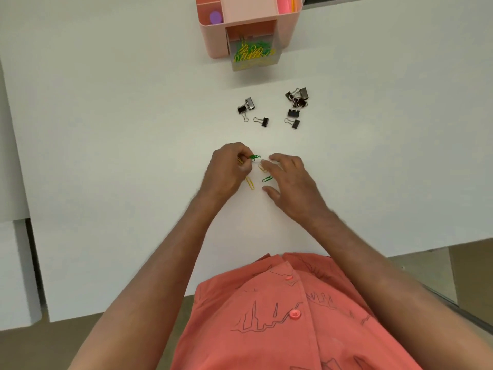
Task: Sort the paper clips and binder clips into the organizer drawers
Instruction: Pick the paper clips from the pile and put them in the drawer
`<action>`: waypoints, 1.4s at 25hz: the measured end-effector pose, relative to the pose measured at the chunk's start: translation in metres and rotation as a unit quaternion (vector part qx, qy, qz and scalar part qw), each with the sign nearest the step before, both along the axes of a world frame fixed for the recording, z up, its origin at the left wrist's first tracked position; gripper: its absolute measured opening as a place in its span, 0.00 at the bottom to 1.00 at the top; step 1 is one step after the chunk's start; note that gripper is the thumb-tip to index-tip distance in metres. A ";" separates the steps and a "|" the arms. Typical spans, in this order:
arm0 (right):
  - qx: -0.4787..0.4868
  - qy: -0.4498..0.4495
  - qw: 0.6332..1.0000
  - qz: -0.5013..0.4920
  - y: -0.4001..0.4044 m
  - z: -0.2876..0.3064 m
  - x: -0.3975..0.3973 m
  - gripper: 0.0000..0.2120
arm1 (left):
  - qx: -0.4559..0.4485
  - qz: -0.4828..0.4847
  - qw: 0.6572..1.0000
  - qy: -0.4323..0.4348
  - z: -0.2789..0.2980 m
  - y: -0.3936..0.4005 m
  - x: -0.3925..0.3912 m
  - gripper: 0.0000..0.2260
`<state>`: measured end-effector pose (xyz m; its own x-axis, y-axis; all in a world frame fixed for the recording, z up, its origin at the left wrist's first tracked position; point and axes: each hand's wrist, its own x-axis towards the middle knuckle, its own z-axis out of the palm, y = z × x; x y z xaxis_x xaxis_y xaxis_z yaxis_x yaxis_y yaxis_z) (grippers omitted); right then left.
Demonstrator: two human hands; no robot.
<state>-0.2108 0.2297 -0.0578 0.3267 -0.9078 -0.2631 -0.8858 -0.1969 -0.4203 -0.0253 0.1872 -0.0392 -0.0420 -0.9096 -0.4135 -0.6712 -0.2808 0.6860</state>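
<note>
- The white table (106, 156) carries everything; the pink organizer (213, 41) at its far edge serves as the landmark.
- The organizer's clear drawer (253, 56) is pulled open toward the person and already holds a heap of green and yellow paper clips, so that half looks mostly done.
- The black binder clips (294, 106) lie in two loose groups between the organizer and the hands, none sorted yet by the look of it.
- Left hand (226, 169), nearer the person than the binder clips, pinches a small bunch of clips (254, 157), green and yellow.
- Right hand (290, 180), beside it, is spread, fingertips on a yellow clip (262, 168).
- A yellow paper clip (250, 182) and a green one (267, 179) lie loose between the hands.
- No brand, label or writing is readable anywhere.
</note>
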 end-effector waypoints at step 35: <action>-0.059 -0.027 0.998 -0.010 -0.011 -0.013 0.021 0.08 | -0.188 -0.065 0.979 -0.037 -0.001 -0.036 -0.005 0.11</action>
<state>-0.1894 0.2184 -0.0708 0.3182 -0.9380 -0.1374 -0.8670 -0.2293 -0.4425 -0.0305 0.1511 -0.0406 -0.1498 -0.9871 -0.0557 -0.7358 0.0737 0.6731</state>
